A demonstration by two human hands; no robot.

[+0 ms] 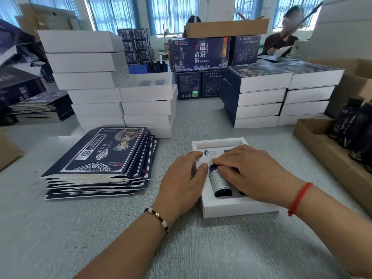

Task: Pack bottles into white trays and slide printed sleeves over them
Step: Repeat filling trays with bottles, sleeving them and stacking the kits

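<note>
1. Seating bottles is the step in hand: my right hand (pixel 247 172) lies flat, fingers straight, pressing a dark bottle (pixel 220 183) into the white tray (pixel 237 208) beneath it.
2. My left hand (pixel 181 178) rests relaxed against the tray's left edge, steadying it.
3. Next move, I judge: fetch one printed sleeve from the stack (pixel 100 160), further left of my left hand.

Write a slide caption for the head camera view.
Both hands press dark blue bottles into a white cardboard tray beside stacked navy printed sleeves.
</note>
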